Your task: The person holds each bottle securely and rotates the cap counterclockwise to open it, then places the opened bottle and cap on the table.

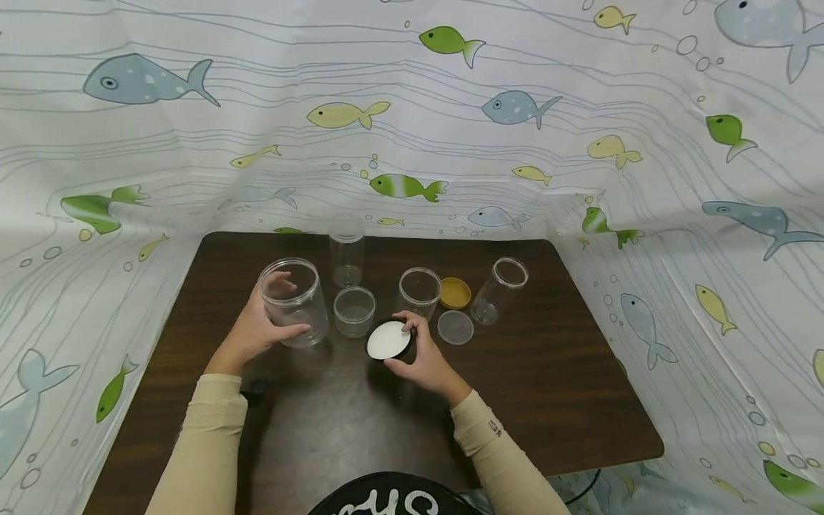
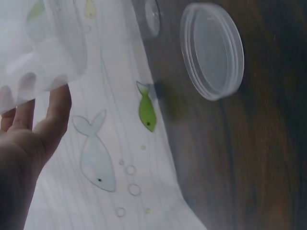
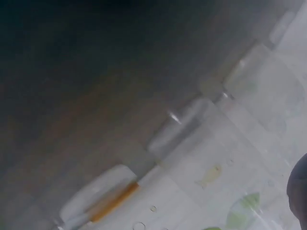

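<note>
My left hand (image 1: 254,325) grips a large clear jar (image 1: 299,315) with no lid on it, fingers behind and thumb in front. In the left wrist view the fingers curve round the jar (image 2: 43,52). My right hand (image 1: 428,361) pinches a black lid (image 1: 389,340) by its edge, its white inner face turned up. Between the hands stands a short clear jar (image 1: 354,315). Just behind the black lid is another clear jar (image 1: 418,290). The right wrist view is blurred; a fingertip (image 3: 298,194) shows at its edge, and the black lid cannot be made out there.
A tall clear jar (image 1: 347,261) stands at the back of the brown table (image 1: 547,400). On the right are a yellow lid (image 1: 455,293), a translucent lid (image 1: 455,327) and a tall clear jar (image 1: 498,293). A fish-patterned sheet (image 1: 412,143) surrounds the table.
</note>
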Tool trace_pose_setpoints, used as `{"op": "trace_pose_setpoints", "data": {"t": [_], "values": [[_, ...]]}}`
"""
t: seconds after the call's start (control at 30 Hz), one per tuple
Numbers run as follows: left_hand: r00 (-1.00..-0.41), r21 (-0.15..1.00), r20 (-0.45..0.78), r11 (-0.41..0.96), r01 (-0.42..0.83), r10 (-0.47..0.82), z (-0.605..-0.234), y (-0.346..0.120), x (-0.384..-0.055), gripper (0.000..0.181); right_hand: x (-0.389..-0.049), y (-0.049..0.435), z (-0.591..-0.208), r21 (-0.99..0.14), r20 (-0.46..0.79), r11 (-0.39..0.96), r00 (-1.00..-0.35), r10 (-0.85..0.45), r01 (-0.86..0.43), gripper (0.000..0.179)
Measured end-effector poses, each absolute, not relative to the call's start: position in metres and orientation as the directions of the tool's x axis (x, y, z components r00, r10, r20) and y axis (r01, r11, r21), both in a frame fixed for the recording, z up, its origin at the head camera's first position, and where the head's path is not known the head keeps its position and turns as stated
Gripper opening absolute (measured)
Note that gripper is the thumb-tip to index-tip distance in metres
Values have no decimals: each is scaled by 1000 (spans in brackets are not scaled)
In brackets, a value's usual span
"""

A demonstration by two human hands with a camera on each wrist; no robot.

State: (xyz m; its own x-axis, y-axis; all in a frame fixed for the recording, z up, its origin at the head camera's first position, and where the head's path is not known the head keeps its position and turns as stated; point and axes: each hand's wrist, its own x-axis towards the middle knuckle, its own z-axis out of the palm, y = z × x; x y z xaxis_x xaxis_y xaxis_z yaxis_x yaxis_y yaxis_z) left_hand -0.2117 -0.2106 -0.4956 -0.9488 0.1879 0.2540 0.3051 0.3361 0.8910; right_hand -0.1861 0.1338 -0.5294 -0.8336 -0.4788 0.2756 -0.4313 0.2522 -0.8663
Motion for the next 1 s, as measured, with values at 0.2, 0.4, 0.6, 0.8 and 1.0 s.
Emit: {"op": "trace_pose_setpoints", "data": {"t": [0.2,0.4,0.6,0.8,1.0], "values": [[-971,897,198,375,234,132,-504,-220,-219,100,-183,130,-548,-822,170,402,-848,-502,-403,52],[-981,885,190,425,189,40,-510,-225,-226,98,-185,125,-554,-704,94,586,-870,-483,-402,46],[-983,880,182,448,154,-19,-512,-229,-235,100,-189,123,-563,-497,14,761,-881,-473,-416,46],[-979,878,194,457,143,-65,-514,-231,-246,99,-188,119,-573,-345,-5,822,-875,-485,-453,44],[-976,884,193,449,131,-96,-517,-234,-260,104,-187,117,-573,-294,13,835,-875,-484,-466,65]]}}
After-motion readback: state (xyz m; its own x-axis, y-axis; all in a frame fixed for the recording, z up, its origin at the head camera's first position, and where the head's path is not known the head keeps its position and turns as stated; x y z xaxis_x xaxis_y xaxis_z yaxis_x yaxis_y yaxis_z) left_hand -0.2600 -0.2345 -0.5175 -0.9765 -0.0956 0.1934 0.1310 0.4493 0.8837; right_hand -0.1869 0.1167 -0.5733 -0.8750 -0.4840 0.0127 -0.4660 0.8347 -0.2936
